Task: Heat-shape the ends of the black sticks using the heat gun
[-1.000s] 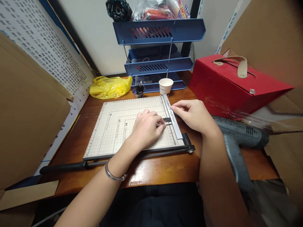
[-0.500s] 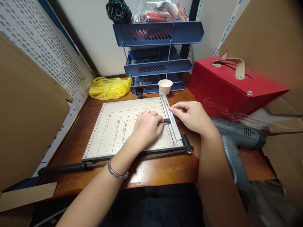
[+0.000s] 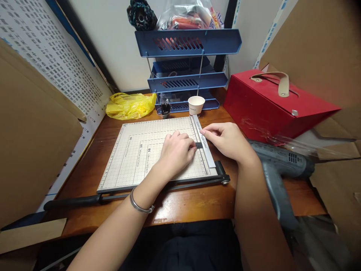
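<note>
A grey paper cutter board with a printed grid lies on the wooden desk. My left hand rests on the board with its fingers curled, pinching a small bundle of thin black sticks against the metal ruler bar at the board's right edge. My right hand lies just right of the bar, fingers closed, with its fingertips on the bar beside the bundle. The cutter's black arm lies flat along the board's near edge.
A grey heat gun lies at the right by my forearm. Behind it stands a red box with a strap. At the back are a blue tiered tray, a paper cup, a small holder of black sticks and a yellow bag. Cardboard walls both sides.
The black bundle has slid right, further under the ruler bar, with less of it showing. Both hands stay almost where they were.
</note>
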